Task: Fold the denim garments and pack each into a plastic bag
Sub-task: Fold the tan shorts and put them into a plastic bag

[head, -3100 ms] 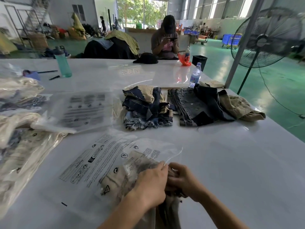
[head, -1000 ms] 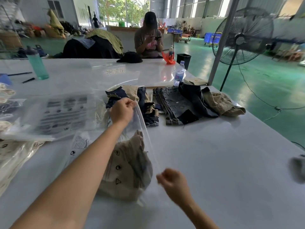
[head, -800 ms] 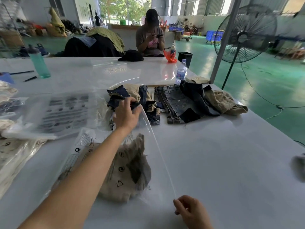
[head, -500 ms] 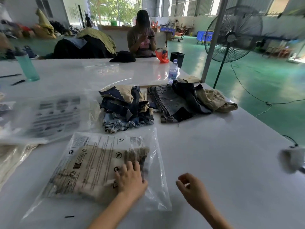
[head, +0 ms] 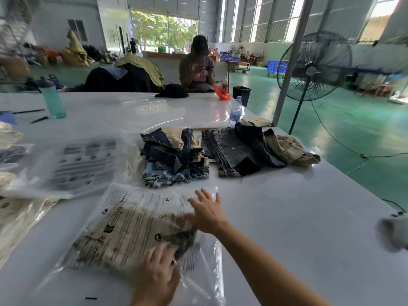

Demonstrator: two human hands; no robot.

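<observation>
A clear plastic bag (head: 134, 219) printed with warning text lies flat on the white table (head: 298, 228), with a folded beige and denim garment (head: 123, 241) inside it. My left hand (head: 157, 274) presses flat on the bag's near right part, fingers spread. My right hand (head: 206, 212) lies flat with straight fingers on the bag's far right edge. Behind the bag sits a stack of folded denim garments (head: 174, 156), and to its right a loose heap of denim and khaki garments (head: 254, 149).
Empty printed bags (head: 81, 164) and packed bags (head: 15, 217) lie at the left. A teal bottle (head: 51, 99) and a water bottle (head: 235, 111) stand further back. A person (head: 197, 65) sits at the far side. A standing fan (head: 313, 67) and a pole (head: 289, 60) are at the right.
The bag was held up by both hands, then laid flat on the table. My right hand has moved forward onto the bag's far right edge, and my left hand still presses on it.
</observation>
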